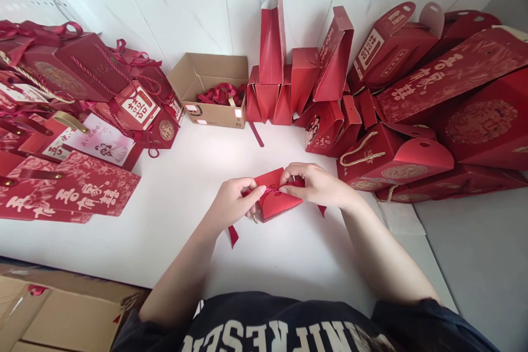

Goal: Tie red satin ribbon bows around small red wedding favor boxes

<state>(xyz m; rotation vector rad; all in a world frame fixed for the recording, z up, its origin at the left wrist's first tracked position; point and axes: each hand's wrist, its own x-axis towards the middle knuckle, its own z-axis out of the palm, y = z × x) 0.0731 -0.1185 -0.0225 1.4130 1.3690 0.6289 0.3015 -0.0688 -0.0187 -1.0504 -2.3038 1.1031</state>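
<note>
A small red gift box [275, 201] lies on the white table [177, 214] right in front of me. A thin red ribbon [233, 235] runs around it, with loose ends trailing out on both sides. My left hand [233, 202] pinches the ribbon at the box's left side, fingers closed. My right hand [315, 183] pinches the ribbon over the top of the box, fingers also closed.
An open cardboard box [206, 88] holding red ribbons stands at the back. Folded red boxes [297, 82] lean on the wall beside it. Red gift bags [433, 115] pile up on the right, more red bags [70, 121] on the left. A brown carton [61, 313] sits at the lower left.
</note>
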